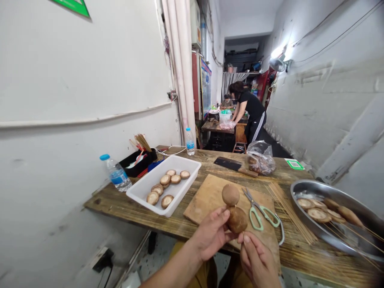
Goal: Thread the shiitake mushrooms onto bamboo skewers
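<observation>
My left hand (211,234) is closed around a brown mushroom cap (238,220), thumb on its near-left edge. A second, paler mushroom cap (230,195) sits just beyond it, with a bit of thin stick showing between the two. My right hand (258,258) pinches the lower end of a wooden skewer right under the held cap; most of that skewer is hidden. Both hands are over the near part of a wooden cutting board (207,196). Scissors (259,212) with pale green handles lie on the board to the right.
Left stands a white tray (133,193) of mushroom caps; right, a metal bowl (295,186) with mushrooms and skewers. Loose skewers (292,214) lie between board and bowl. Behind are a cleaver (228,163), a plastic bag (261,158) and water bottles (118,176). A person (252,108) bends over another table.
</observation>
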`<state>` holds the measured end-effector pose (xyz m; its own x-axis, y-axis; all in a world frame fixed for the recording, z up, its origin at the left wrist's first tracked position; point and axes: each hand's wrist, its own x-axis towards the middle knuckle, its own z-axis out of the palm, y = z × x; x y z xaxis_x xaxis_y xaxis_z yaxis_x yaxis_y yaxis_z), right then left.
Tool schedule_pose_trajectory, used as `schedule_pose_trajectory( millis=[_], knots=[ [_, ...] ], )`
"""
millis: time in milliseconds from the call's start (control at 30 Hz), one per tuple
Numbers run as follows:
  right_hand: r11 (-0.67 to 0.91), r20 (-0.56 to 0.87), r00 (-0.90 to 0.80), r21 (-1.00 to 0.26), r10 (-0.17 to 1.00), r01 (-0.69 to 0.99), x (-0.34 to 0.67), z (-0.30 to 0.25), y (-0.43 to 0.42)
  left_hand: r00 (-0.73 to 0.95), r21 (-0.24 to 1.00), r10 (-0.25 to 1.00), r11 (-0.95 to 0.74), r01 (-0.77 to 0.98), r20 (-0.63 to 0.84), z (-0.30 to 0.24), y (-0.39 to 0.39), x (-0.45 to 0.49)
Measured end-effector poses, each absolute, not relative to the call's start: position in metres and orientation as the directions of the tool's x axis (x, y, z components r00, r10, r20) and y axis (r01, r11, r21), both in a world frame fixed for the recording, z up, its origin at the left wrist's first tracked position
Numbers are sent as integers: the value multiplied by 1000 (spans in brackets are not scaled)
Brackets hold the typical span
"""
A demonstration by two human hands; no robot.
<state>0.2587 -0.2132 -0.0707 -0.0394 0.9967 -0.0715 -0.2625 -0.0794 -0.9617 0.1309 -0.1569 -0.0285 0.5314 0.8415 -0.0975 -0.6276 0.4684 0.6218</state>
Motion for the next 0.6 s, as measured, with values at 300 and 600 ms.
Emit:
schedule_pose_trajectory(
  millis=[300,600],
  knots=[
    [82,69,-56,-957,996,278,258,-65,-210,556,576,822,516,-634,-124,-29,-154,134],
    [-213,82,289,-497,954,841,391,-76,-143,491,523,844,524,-672,-215,-50,-141,117]
  ],
)
